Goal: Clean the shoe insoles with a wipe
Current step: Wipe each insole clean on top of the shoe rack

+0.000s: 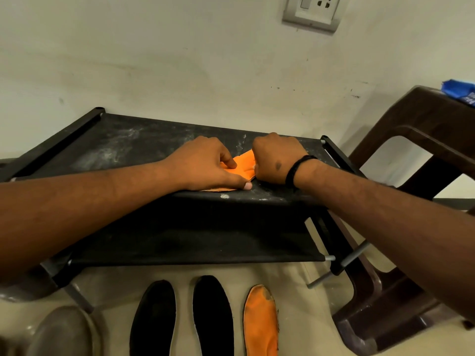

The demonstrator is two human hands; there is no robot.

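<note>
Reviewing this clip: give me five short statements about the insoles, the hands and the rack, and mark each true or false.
1. The left hand presses an orange insole onto the rack. True.
2. The right hand lies flat and open. False: it is curled into a fist at the insole's edge, with a bit of white, probably the wipe, showing under it.
3. Two black insoles and one orange insole lie on the floor. True.
4. The rack's top shelf is spotless. False: it shows pale dusty smears.
5. The right wrist wears a black band. True.
</note>
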